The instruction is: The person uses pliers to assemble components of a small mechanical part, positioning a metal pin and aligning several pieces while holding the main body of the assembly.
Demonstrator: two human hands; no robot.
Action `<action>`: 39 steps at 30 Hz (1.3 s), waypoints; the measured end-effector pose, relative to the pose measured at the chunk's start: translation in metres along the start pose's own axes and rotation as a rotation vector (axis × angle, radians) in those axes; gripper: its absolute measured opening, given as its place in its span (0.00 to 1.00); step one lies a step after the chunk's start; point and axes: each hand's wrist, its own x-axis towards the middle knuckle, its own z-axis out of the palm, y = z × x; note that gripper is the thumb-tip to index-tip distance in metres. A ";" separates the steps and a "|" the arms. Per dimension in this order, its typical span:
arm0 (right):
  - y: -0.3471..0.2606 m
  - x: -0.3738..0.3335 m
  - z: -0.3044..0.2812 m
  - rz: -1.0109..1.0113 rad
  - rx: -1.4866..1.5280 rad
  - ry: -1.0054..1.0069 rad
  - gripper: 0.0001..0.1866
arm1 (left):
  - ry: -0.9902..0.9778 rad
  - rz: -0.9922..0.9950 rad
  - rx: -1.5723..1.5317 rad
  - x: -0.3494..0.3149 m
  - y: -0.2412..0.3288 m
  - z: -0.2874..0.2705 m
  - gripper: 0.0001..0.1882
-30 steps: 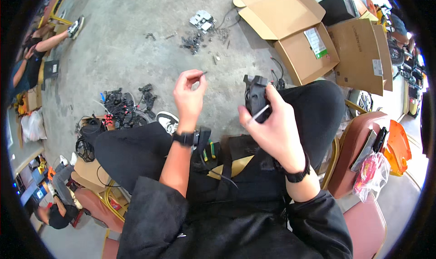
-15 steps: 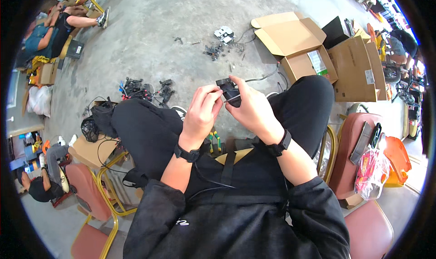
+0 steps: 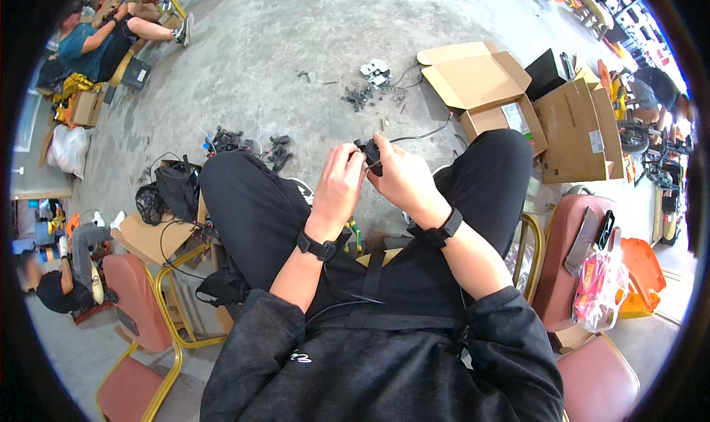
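Note:
Between my knees, both hands meet at a small black plastic part (image 3: 368,151). My right hand (image 3: 408,179) is closed round its right side, thumb on top. My left hand (image 3: 339,189) pinches at the near left side of the part, where a thin grey rod (image 3: 373,165) shows by the fingertips; its far end is hidden. A dark cable (image 3: 423,136) runs along the floor to the right of the part; whether it joins it I cannot tell. Below my hands, a tool with yellow-green handles (image 3: 356,235) is partly hidden.
Black parts (image 3: 228,141) and a white-and-grey part (image 3: 376,71) lie on the floor ahead. An open cardboard box (image 3: 473,74) stands right, beside a bigger box (image 3: 577,133). Chairs (image 3: 573,252) flank me. Another person (image 3: 103,45) sits far left.
My hands, still together on the black part, have shifted slightly, and the left wrist has moved a little right. The whole view has tilted a bit. The grip looks the same.

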 end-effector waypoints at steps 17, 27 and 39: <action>0.008 0.011 -0.004 0.206 0.392 -0.346 0.22 | -0.368 0.149 0.137 -0.002 -0.016 -0.015 0.11; 0.007 0.014 0.000 0.226 0.583 -0.354 0.21 | -0.298 0.212 0.061 0.005 -0.018 -0.030 0.26; -0.010 0.015 -0.006 0.040 0.846 -0.169 0.26 | 0.312 -0.264 -0.431 -0.003 -0.038 -0.025 0.13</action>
